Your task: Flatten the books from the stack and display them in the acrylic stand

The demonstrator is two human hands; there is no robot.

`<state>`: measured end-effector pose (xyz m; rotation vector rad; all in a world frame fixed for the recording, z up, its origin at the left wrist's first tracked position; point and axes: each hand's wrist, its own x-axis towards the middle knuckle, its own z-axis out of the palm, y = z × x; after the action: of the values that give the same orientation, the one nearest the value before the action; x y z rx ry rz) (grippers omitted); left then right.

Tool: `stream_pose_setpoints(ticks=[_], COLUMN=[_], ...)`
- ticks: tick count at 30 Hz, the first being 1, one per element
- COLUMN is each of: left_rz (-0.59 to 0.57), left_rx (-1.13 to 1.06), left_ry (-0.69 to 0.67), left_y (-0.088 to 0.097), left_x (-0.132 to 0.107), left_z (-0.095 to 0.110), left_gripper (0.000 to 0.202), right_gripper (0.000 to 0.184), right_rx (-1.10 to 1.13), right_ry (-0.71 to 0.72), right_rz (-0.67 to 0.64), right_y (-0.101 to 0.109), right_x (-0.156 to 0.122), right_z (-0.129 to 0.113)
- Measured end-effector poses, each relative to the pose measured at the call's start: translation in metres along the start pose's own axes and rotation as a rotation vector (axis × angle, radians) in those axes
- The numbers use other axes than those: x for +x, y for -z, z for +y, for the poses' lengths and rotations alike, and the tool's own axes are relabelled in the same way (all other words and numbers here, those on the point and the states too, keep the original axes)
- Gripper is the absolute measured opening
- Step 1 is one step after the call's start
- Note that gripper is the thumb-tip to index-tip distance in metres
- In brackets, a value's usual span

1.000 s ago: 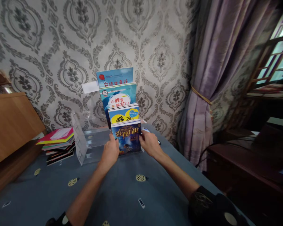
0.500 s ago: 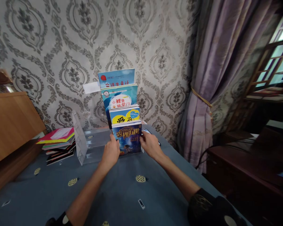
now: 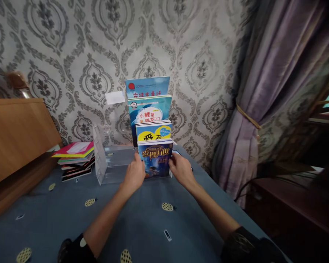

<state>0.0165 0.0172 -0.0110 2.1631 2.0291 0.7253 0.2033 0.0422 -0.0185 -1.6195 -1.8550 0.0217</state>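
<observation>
Upright in front of me is a dark blue book (image 3: 155,160) with gold lettering, in the front row of a clear tiered book stand (image 3: 98,155). My left hand (image 3: 135,170) grips its left edge and my right hand (image 3: 182,168) its right edge, thumbs toward the front cover. Behind it rise a yellow and blue book (image 3: 153,132), a teal book (image 3: 150,109) with a white circle, and a taller light blue book (image 3: 148,87) at the back. My curled fingers are partly hidden behind the front book.
A pile of books and papers (image 3: 76,160) lies left of the stand, beside a wooden panel (image 3: 16,131). A phone (image 3: 177,152) is partly hidden behind my right hand. The blue patterned cloth (image 3: 142,226) covers the table; a purple curtain (image 3: 244,146) hangs at the right.
The view has turned slightly, so the stand and books appear farther right. Both hands stay on the front book's edges; the book looks nearly unmoved in the stand.
</observation>
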Motion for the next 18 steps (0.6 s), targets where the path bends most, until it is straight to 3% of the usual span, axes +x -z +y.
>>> stream_pose_setpoints(ticks=[10,14,18], left_rz=[-0.024,-0.045,-0.042], left_rx=[-0.04,-0.067,-0.081], left_ry=[-0.028,-0.062,-0.085], left_y=[0.002,0.008,0.017], left_x=[0.0,0.0,-0.001], left_z=[-0.004,-0.008,-0.008], left_gripper=[0.04,0.041,0.04], right_gripper=[0.026,0.028,0.032], right_rx=[0.078,0.149,0.209], right_ry=[0.038,0.068,0.058], right_rz=[-0.044,-0.098,-0.072], right_y=[-0.001,0.005,0.004], right_x=[0.005,0.009,0.012], right_z=[0.013,0.019,0.02])
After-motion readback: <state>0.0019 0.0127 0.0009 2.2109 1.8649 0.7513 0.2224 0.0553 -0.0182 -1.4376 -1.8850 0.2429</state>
